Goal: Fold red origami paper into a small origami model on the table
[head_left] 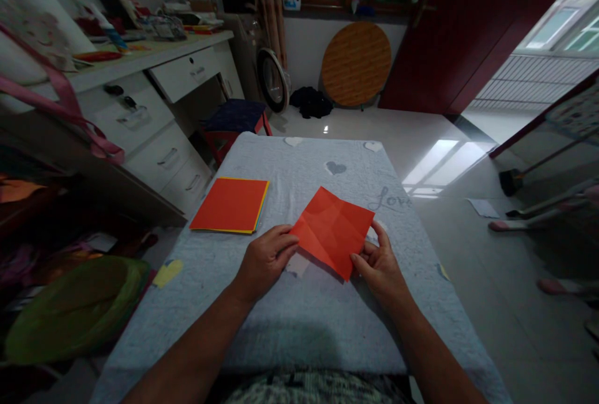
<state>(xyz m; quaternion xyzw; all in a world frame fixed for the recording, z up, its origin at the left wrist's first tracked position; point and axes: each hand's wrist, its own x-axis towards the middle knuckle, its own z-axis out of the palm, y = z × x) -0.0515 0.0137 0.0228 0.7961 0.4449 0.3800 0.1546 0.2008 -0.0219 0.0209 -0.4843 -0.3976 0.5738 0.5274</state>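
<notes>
A creased red square sheet of paper (333,229) is held turned at an angle over the middle of the cloth-covered table. Its left corner is pinched between the thumb and fingers of my left hand (266,257). At the lower right edge, my right hand (381,267) grips the sheet, thumb on top and fingers partly hidden behind it. Fold lines cross the sheet's surface. To the left lies a stack of coloured paper (230,206), red on top, with yellow and a bluish-green edge showing beneath.
A pale blue cloth with heart prints covers the table (299,329). Behind it on the left stands a dark-topped stool (236,116) near a white desk (154,117). A green-covered basket (75,310) is at lower left. A broom (512,179) leans at the right.
</notes>
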